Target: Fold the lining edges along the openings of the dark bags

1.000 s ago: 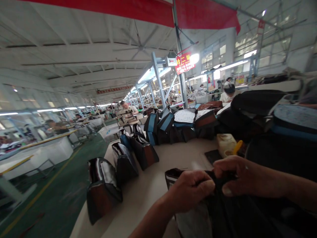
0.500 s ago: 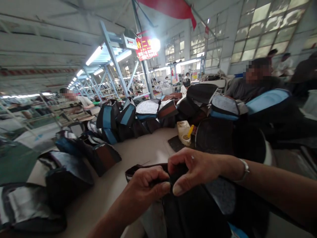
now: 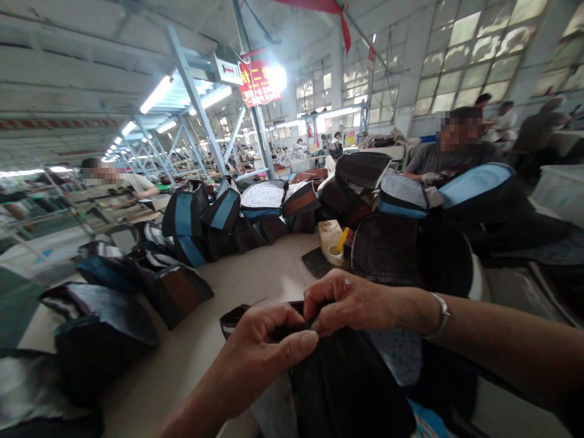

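Note:
A black fabric piece lies at the front of the table, its upper edge pinched between both hands. My left hand grips that edge from the left, thumb lying on top. Close against it, my right hand has its fingers curled and pressed on the same edge; a ring and a silver bracelet show on it. The fingertips nearly meet, and the exact spot between them is hidden. Beyond the hands stands a small whitish container with a cup and a yellow-handled tool.
Black, blue and brown sewn pieces line the far edge of the pale table; more lie at the left. A person sits beyond at the right, another at the far left.
The view has shifted slightly, moving the scene left. My right fingers have closed in toward the left thumb, which now reaches further over the black edge.

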`<action>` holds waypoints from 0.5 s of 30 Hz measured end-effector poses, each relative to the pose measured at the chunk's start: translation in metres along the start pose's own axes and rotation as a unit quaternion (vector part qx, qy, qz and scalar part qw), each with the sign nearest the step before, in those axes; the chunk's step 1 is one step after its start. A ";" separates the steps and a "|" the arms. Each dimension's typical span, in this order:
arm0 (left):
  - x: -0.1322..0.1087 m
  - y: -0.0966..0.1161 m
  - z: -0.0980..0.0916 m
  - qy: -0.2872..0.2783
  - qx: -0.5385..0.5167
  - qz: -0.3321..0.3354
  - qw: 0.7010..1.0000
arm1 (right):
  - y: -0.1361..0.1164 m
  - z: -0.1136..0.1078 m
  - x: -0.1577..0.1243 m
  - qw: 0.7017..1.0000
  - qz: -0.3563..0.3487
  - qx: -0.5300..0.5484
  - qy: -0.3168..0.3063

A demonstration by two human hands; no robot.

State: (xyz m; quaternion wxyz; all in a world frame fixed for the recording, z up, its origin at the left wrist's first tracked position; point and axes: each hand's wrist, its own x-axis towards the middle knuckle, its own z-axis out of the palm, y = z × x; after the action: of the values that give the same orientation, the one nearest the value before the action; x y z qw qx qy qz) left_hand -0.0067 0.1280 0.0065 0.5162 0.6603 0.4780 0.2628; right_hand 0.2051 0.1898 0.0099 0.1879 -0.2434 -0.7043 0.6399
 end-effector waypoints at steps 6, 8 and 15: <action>0.000 -0.002 0.001 0.005 0.041 -0.003 0.999 | 0.003 0.002 0.000 1.000 -0.004 -0.012 0.015; -0.002 -0.001 0.003 0.027 0.071 0.012 0.997 | 0.003 0.003 -0.002 0.999 -0.008 -0.031 0.034; -0.002 0.003 0.017 0.097 0.100 0.055 0.989 | 0.006 0.011 -0.007 0.996 -0.025 -0.025 0.087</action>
State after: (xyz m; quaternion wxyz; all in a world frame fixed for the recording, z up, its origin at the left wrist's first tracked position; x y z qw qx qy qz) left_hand 0.0075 0.1191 0.0040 0.3837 0.7054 0.5125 0.3042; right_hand 0.2053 0.1771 0.0034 0.2588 -0.2850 -0.7066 0.5937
